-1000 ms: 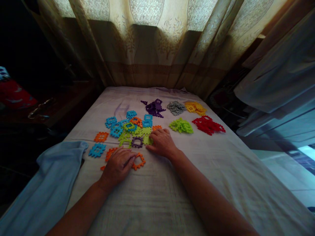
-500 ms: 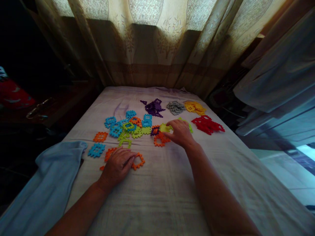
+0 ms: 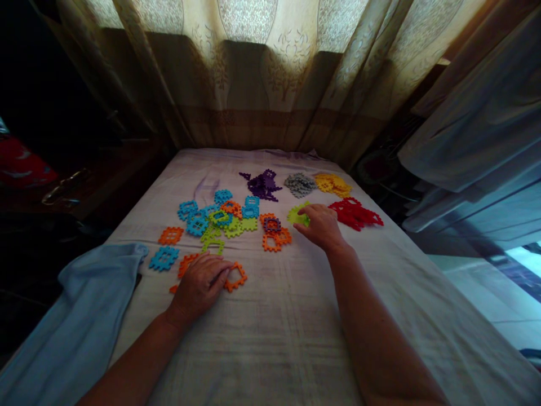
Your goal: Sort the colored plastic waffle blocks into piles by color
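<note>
My right hand [image 3: 322, 225] has its thumb and fingers curled round a lime-green interlocking tile [image 3: 297, 215], just left of the red pile. Close by on its left lie several orange tiles [image 3: 271, 243] with a purple square frame [image 3: 271, 224] on top. My left hand [image 3: 202, 283] rests low over the sheet, its thumb and fingers closed at the left edge of an orange frame tile [image 3: 236, 277]. Other orange tiles [image 3: 186, 264] are partly hidden under that hand.
Blue tiles [image 3: 196, 224] and lime-green tiles [image 3: 234, 227] lie mixed left of centre. Sorted purple [image 3: 264, 185], grey [image 3: 300, 185], yellow [image 3: 333, 185] and red [image 3: 355, 213] piles sit farther back and right. A light-blue cloth [image 3: 95, 304] hangs over the left edge.
My right hand has moved right, away from the orange tiles, with the lime-green tile. The purple frame on the orange tiles now shows more fully. My left hand stays put.
</note>
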`<state>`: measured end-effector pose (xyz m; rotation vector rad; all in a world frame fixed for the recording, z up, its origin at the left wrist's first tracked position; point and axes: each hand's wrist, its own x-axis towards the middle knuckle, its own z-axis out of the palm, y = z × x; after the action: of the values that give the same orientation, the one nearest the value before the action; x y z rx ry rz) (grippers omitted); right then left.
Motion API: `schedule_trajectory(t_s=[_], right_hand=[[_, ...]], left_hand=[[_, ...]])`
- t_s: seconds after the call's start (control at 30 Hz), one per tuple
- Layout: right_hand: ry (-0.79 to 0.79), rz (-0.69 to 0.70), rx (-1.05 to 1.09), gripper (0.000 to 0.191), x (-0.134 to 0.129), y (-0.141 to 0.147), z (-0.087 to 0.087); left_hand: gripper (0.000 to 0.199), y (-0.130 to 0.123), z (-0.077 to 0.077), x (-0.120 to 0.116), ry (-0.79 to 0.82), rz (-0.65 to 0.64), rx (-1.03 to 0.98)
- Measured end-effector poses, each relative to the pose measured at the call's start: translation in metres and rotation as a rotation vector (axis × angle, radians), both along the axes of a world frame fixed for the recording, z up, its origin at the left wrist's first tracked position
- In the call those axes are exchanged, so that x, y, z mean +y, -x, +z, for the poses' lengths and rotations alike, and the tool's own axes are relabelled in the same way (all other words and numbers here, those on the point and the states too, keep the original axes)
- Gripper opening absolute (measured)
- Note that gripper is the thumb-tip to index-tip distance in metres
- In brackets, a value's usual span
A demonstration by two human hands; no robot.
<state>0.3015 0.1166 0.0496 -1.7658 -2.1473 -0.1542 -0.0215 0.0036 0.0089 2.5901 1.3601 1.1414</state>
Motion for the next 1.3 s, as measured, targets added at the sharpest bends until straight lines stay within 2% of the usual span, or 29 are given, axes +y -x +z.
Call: schedule_trajectory(t_s=[0.23, 0.4, 0.57, 0.67, 0.77, 0.97, 1.13, 1.3], right_hand=[[0.026, -0.044, -0.043, 0.023, 0.001, -0.01, -0.011], [-0.019, 0.003, 0.002, 0.019, -0.001, -0.004, -0.001], [-0.009, 0.166, 0.057, 0.018, -0.009, 0.035, 0.008], [0.044, 0.289, 0.02, 0.021, -0.016, 0.068, 0.005], [0.098, 0.357, -0.053, 0.024, -0.019, 0.095, 0.002], [0.18, 0.267, -0.16, 0.028, -0.012, 0.12, -0.003], [0.195, 0.248, -0.162, 0.031, -0.019, 0.123, -0.007], [0.225, 0.258, -0.163, 0.03, -0.03, 0.122, -0.005]], left_hand=[[0.02, 0.0, 0.001, 0.0, -0.007, -0.007, 0.012], [0.019, 0.0, 0.0, 0.0, 0.005, -0.001, 0.008], [0.017, -0.001, 0.003, 0.0, 0.005, -0.026, 0.007], [0.017, -0.002, 0.004, -0.001, 0.013, -0.033, 0.0], [0.017, -0.002, 0.005, -0.001, 0.024, -0.025, -0.011], [0.018, -0.002, 0.003, -0.001, 0.038, -0.025, -0.027], [0.02, -0.001, 0.0, -0.002, 0.039, -0.021, -0.004], [0.019, 0.0, -0.001, -0.002, 0.052, -0.025, -0.006]])
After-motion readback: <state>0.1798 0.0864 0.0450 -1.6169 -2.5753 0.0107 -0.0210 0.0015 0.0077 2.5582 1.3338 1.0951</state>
